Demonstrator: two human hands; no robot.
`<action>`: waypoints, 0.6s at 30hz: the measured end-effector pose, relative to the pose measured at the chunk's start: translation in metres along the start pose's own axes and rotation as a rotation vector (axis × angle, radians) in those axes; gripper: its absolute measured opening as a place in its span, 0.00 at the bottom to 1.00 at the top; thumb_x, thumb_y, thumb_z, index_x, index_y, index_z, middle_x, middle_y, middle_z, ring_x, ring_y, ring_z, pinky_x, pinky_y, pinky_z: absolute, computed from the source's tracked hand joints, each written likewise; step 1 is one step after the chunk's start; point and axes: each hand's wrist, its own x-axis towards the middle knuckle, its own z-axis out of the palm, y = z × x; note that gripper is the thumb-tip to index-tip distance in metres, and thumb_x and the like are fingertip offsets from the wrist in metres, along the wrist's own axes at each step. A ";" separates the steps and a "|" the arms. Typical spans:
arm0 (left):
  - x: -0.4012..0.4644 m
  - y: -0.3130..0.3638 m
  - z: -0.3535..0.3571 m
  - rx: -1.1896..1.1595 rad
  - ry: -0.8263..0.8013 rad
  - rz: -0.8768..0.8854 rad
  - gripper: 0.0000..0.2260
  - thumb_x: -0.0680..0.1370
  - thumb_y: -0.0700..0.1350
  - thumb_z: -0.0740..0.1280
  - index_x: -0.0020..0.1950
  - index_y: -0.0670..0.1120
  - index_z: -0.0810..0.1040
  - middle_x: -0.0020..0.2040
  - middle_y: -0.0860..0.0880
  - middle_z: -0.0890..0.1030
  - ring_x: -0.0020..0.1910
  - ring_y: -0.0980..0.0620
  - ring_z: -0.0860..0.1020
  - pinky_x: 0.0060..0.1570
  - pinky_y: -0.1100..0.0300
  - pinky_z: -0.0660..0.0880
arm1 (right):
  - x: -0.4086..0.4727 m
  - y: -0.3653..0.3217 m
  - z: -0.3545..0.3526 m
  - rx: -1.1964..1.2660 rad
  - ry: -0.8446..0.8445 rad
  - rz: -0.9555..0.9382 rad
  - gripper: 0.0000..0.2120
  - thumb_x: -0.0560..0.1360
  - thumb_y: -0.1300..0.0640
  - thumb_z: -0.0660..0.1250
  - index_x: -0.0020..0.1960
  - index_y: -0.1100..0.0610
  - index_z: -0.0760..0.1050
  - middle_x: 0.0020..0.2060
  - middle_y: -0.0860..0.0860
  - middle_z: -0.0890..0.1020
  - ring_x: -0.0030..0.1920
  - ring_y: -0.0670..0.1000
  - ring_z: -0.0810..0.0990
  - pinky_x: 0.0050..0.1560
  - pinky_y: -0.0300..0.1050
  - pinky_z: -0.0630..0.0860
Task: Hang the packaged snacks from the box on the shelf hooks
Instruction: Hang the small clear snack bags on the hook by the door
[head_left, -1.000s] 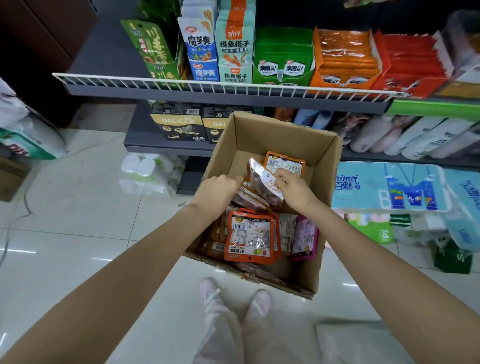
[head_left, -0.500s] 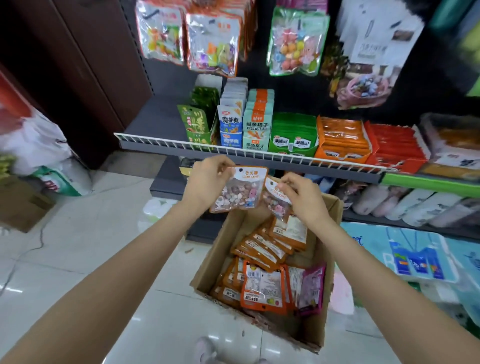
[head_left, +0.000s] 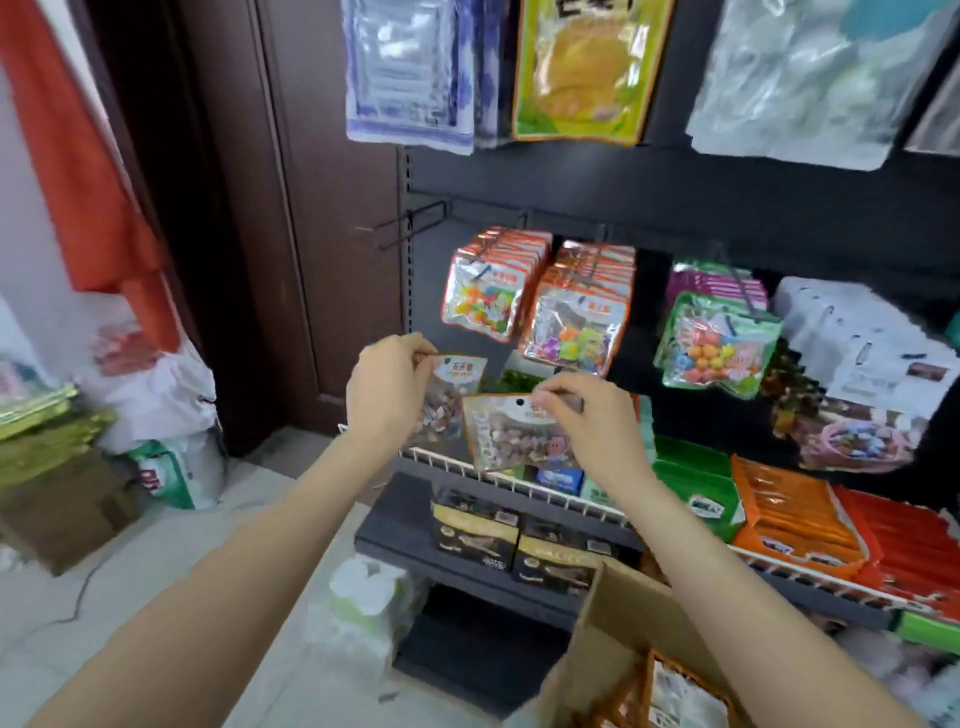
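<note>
both hands pinch a snack pack by its top edge, left hand (head_left: 387, 387) on the rear pack (head_left: 454, 387), right hand (head_left: 582, 415) on the front pack (head_left: 511, 431), and the empty hook (head_left: 410, 228), jutting toward the viewer, lies up-left, nearer the left.

Two hands (head_left: 387, 395) each held one snack packet (head_left: 511, 434). One cardboard box (head_left: 618, 618) stood below. One bare hook (head_left: 410, 228) stuck out

Small shop: snack packs (head_left: 576, 317) on wall hooks (head_left: 410, 228), stocked shelf (head_left: 519, 486).
</note>
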 end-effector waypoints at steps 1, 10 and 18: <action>0.017 -0.013 -0.007 -0.001 0.007 0.008 0.05 0.76 0.42 0.67 0.49 0.46 0.82 0.44 0.48 0.83 0.45 0.47 0.80 0.43 0.54 0.75 | 0.015 -0.009 0.014 0.000 0.006 -0.017 0.06 0.76 0.58 0.66 0.46 0.57 0.81 0.41 0.46 0.80 0.40 0.37 0.74 0.42 0.22 0.66; 0.154 -0.104 -0.049 0.032 -0.060 0.075 0.06 0.76 0.43 0.65 0.49 0.47 0.81 0.45 0.48 0.82 0.48 0.46 0.79 0.45 0.51 0.77 | 0.148 -0.073 0.125 0.046 0.178 -0.012 0.06 0.77 0.60 0.65 0.46 0.58 0.80 0.41 0.48 0.81 0.44 0.45 0.77 0.46 0.30 0.70; 0.222 -0.146 -0.051 0.128 -0.097 0.201 0.08 0.78 0.40 0.62 0.53 0.43 0.79 0.49 0.44 0.80 0.46 0.43 0.79 0.44 0.48 0.77 | 0.222 -0.087 0.181 0.081 0.257 0.173 0.08 0.78 0.60 0.62 0.49 0.61 0.80 0.44 0.51 0.81 0.45 0.45 0.76 0.45 0.34 0.72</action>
